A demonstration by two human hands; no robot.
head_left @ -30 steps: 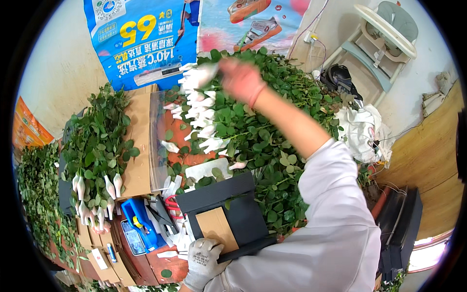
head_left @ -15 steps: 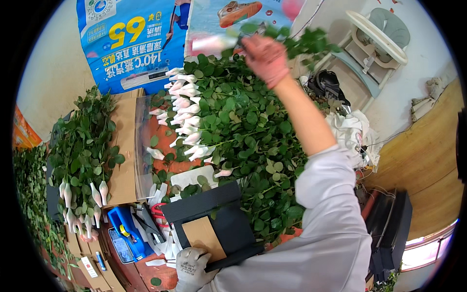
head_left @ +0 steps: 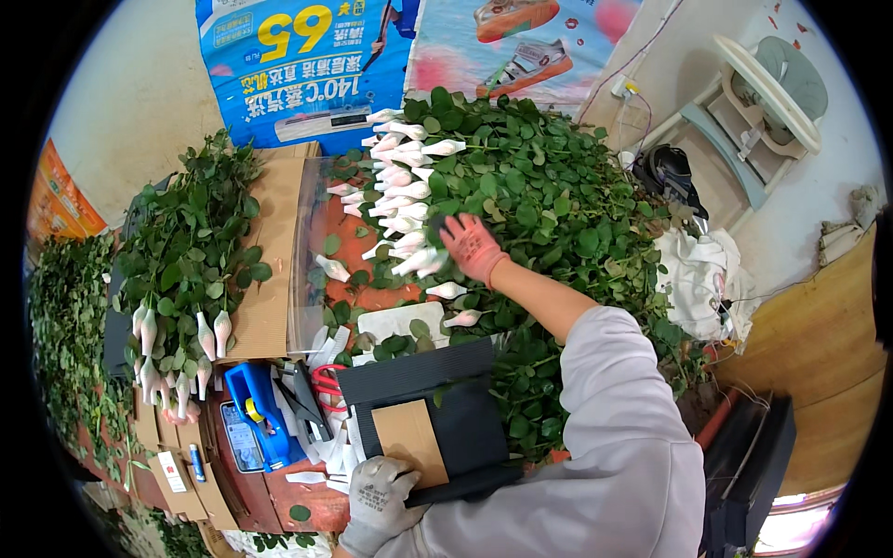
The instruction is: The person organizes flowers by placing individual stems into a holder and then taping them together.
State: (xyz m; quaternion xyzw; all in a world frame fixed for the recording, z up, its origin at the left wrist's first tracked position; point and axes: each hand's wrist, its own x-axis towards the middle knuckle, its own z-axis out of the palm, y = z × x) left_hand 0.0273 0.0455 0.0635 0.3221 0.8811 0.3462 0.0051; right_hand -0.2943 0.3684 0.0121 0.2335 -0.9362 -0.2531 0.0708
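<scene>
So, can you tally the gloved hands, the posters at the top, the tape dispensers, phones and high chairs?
Gloved hands: 2 (right hand in pink, left hand in grey)
Posters: 2 (blue poster, shoe poster)
Tape dispenser: 1
Phone: 1
High chair: 1
Total: 7

Bright exposure, mostly soft, even light over the worktop (head_left: pixel 284 502). Patch at lower right (head_left: pixel 791 535) is blown out, near white with a pink tint. Shadows mild: dark gaps in the foliage (head_left: pixel 530 205), little detail in the black boxes (head_left: pixel 749 474). Slight smear on the bud (head_left: pixel 431 264) by the right hand (head_left: pixel 473 249); left hand (head_left: pixel 379 502) reads sharper. Heavy fisheye: poster (head_left: pixel 312 70) edges bow, corners go black.
</scene>
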